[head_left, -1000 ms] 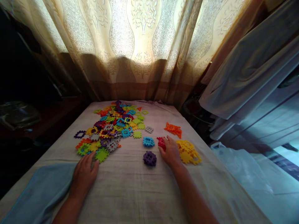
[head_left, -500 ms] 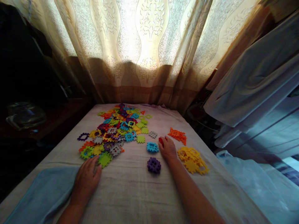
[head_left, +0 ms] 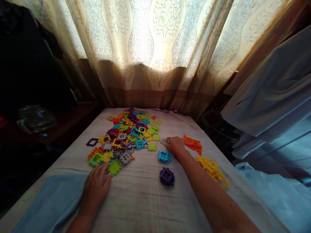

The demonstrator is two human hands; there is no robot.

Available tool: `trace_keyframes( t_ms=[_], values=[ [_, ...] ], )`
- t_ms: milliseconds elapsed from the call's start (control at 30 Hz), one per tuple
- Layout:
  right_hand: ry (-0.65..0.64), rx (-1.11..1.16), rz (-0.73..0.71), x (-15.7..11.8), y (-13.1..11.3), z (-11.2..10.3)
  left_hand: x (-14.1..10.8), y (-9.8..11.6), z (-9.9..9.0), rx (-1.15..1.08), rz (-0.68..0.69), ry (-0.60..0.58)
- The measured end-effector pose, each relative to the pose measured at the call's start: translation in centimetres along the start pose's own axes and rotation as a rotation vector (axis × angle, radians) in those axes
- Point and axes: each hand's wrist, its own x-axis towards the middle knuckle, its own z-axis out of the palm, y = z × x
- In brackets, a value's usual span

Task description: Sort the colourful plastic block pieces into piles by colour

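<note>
My left hand lies flat on the cloth with its fingers spread. Its fingertips are at the near edge of the heap, beside a light green square piece. My right hand reaches forward, fingertips at the right edge of a grey notched plastic piece, which still lies on the cloth; the fingers look apart. Just below that hand sits a blue piece, and nearer to me a stack of purple pieces. Whatever is under the right palm is hidden.
A heap of mixed coloured interlocking pieces covers the left-centre of the bed-like surface. Orange pieces and yellow pieces lie right of my right arm. A blue cloth is at lower left; a curtain hangs behind.
My right hand has moved slightly forward from a red piece to the grey one; the red is out of sight now. The left hand stays put. The view has shifted a little.
</note>
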Motion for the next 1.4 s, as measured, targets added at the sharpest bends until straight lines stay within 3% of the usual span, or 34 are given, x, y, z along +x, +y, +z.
trace_keyframes(
  t_ms=[167, 533, 700, 1067, 1400],
  values=[
    [-0.056, -0.015, -0.011, 1.9, -2.2, 0.5, -0.1, -0.1, 0.1, -0.016, 0.019, 0.002],
    [-0.086, 0.068, -0.103, 1.8, -3.7, 1.7, -0.3, 0.6, -0.3, 0.003, 0.02, -0.008],
    [-0.116, 0.073, -0.045, 2.2, -3.4, 1.6, -0.5, 0.3, 0.2, 0.015, 0.014, 0.028],
    [-0.167, 0.041, -0.118, 4.4, -3.4, 1.4, -0.5, 0.3, 0.4, 0.021, -0.003, 0.02],
    [-0.167, 0.065, -0.036, 4.7, -3.4, 1.5, -0.4, 0.1, 0.4, 0.0, 0.003, 0.013]
  ],
)
